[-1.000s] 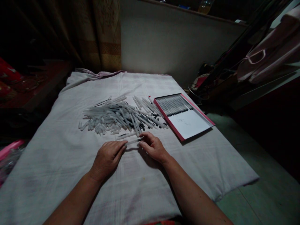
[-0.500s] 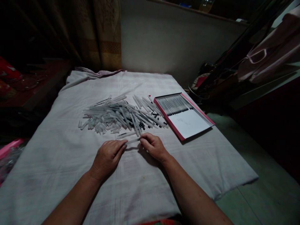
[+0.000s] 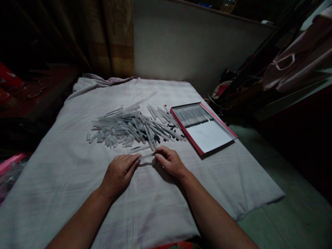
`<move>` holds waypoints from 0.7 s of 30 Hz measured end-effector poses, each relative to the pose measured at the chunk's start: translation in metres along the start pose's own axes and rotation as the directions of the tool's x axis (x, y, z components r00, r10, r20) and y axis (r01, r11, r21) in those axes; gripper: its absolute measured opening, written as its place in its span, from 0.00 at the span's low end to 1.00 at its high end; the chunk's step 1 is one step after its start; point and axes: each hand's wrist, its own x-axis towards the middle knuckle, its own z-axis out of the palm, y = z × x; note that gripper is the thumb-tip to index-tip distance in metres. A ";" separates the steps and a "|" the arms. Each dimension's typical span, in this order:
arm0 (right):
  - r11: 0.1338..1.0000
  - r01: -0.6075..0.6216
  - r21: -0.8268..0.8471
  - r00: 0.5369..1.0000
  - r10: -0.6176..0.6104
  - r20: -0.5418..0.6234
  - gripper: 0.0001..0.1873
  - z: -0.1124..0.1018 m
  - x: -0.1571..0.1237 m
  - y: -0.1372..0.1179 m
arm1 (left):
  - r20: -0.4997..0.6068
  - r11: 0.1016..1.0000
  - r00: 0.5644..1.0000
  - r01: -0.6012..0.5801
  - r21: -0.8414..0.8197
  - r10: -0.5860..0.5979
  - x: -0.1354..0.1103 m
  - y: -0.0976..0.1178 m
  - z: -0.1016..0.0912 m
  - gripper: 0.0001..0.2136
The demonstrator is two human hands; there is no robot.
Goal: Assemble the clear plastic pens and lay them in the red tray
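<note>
My left hand (image 3: 118,174) and my right hand (image 3: 169,161) hold one clear plastic pen (image 3: 147,156) between them, just above the white cloth (image 3: 64,166). Each hand pinches one end with closed fingertips. Right behind the hands lies a loose heap of clear pen barrels and caps with small black parts (image 3: 132,127). A single pen (image 3: 139,148) lies apart at the heap's near edge.
A flat red-edged box (image 3: 207,135) lies to the right of the heap, with a row of finished pens (image 3: 193,116) in its far half. The cloth-covered pad ends at the right above a tiled floor (image 3: 293,214). Dark clutter stands at the left and right.
My right hand has slid a little to the left along the pen, bringing the two ends closer. The left hand has stayed where it was.
</note>
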 end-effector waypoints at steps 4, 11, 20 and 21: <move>1.000 0.000 0.009 1.000 -0.001 0.017 0.10 -0.001 0.000 -0.002 | 0.008 1.000 1.000 0.015 -0.006 -0.015 -0.001 -0.001 0.000 0.13; 1.000 0.010 -0.016 1.000 -0.010 0.019 0.09 -0.002 0.000 -0.002 | -0.002 1.000 1.000 -0.002 -0.001 0.002 -0.001 -0.001 0.000 0.13; 0.989 0.057 -0.136 0.998 -0.057 0.003 0.11 0.001 0.001 -0.003 | 0.018 1.000 1.000 0.025 -0.015 -0.025 0.000 0.000 0.000 0.14; 0.987 0.057 -0.151 0.998 -0.057 0.007 0.12 0.001 0.001 -0.003 | 0.015 1.000 1.000 0.024 -0.016 -0.024 0.000 0.000 0.000 0.14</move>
